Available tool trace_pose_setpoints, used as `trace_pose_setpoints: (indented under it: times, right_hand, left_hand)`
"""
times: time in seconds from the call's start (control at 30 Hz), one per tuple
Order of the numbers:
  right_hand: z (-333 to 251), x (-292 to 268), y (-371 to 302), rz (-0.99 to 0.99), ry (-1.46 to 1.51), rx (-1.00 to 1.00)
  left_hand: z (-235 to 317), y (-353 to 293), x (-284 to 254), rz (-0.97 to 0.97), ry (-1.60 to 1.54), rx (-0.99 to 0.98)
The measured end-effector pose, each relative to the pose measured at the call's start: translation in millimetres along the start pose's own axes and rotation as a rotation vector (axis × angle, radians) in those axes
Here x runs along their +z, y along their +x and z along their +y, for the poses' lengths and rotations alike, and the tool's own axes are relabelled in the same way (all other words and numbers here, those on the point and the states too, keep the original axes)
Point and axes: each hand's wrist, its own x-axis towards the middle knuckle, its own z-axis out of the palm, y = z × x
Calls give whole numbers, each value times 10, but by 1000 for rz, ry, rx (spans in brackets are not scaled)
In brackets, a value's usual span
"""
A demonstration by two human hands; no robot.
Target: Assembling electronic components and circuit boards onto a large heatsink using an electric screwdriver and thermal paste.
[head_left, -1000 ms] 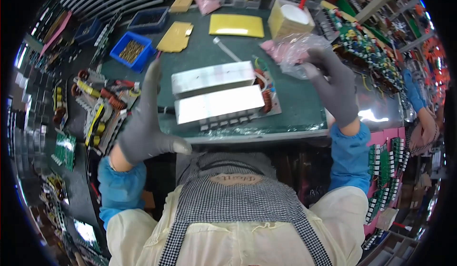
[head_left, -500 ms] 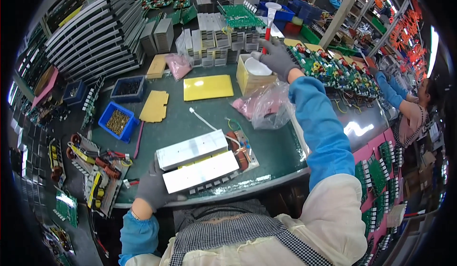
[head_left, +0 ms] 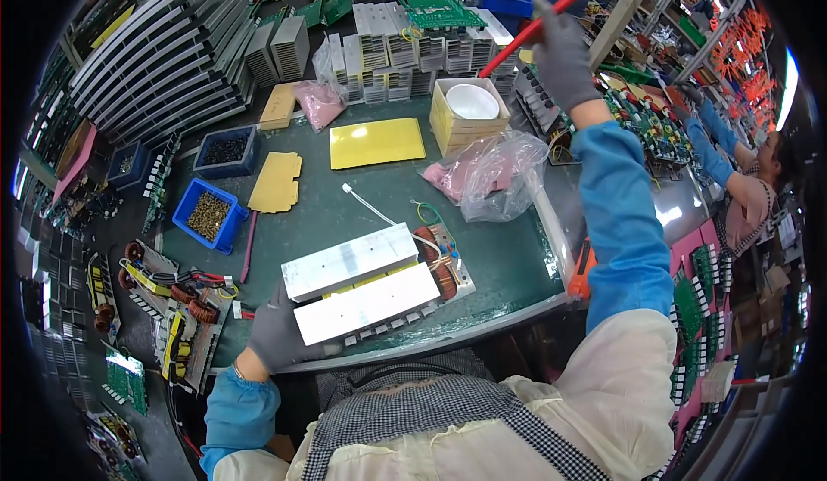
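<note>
At the front of the bench lies a circuit board assembly topped by two silver heat sink bars [head_left: 366, 303], with copper coils [head_left: 441, 267] at its right end. My left hand [head_left: 277, 330], in a grey glove, grips its left end. Raised at the far right, my gloved right hand [head_left: 564, 59] is closed round the red handle of a brush [head_left: 551, 18]. The brush slants, its pale head up to the right and its lower handle end near a wooden box [head_left: 448, 141] with a white bowl [head_left: 471, 102] on it.
Yellow sheets [head_left: 377, 143], a blue bin of brass-coloured screws [head_left: 207, 214] and a plastic bag [head_left: 504, 179] lie on the green bench. An orange-handled tool [head_left: 582, 273] is at the right edge. Stacked heat sinks stand behind. A co-worker [head_left: 745, 184] sits at the right.
My right hand has moved up and to the right with the brush, which has gone from upright to slanted. The white bowl is now uncovered to view. My left hand stays on the assembly.
</note>
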Motion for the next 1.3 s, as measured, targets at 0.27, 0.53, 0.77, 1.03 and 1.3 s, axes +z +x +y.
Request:
trace_pose_setpoints:
  times: [0.27,0.53,0.77,1.03,1.3]
  right_hand:
    - [-224,-1147,-151,-41,852,220]
    - [-308,-589,-296,-545,786,151]
    - [-350,88,-229,-758,737,208]
    - [-437,309,-185,-918,479,53]
    - [-438,220,-435,-483,322,-478]
  left_hand:
    - [141,180,-166,-23,-1020,-177]
    - [109,168,-74,208,-906,-452]
    - [15,136,80,340,-911,-507]
    - [-54,105,161,391,-987,-531]
    - [-10,121,122,320,-970,-482]
